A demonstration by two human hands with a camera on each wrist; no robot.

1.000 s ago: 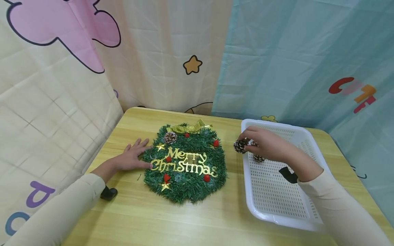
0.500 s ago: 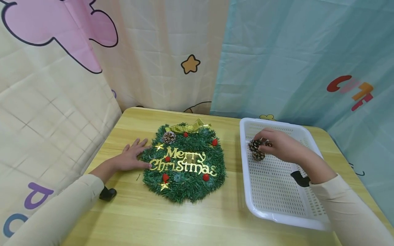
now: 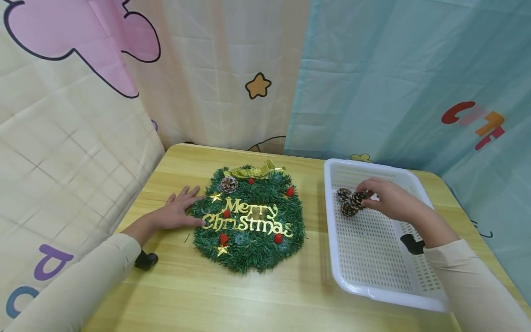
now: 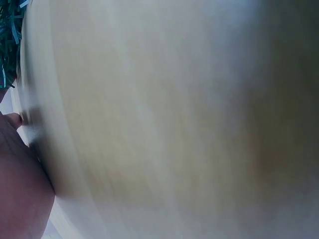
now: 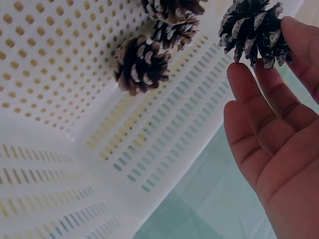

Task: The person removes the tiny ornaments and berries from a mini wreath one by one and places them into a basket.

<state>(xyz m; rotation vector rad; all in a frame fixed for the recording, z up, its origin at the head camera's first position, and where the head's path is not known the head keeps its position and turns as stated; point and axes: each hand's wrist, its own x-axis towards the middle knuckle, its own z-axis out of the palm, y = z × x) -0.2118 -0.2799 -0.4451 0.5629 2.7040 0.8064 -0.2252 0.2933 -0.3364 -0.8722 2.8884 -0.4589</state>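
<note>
A green tinsel wreath [image 3: 257,253] lies flat on the table, with gold "Merry Christmas" lettering [image 3: 249,221], red berries, gold stars and one pine cone [image 3: 228,185] on it. My left hand [image 3: 176,213] rests spread at its left edge, thumb touching the lettering's start. Over the white basket [image 3: 333,258], my right hand [image 3: 387,199] pinches a pine cone [image 5: 256,32] between thumb and fingertips. Several other pine cones [image 5: 142,64] lie close by inside the basket. Only part of the left hand [image 4: 22,184] shows in the left wrist view.
The wooden table [image 3: 257,299] carries the wreath at the middle and the basket at the right. A gold ribbon [image 3: 253,173] lies along the wreath's top. Printed curtains [image 3: 232,92] hang behind the table and at its sides.
My right hand has moved from over the basket's left rim rightward into the basket. The cone it carried at the rim came inside with it. My left hand and the wreath have stayed put.
</note>
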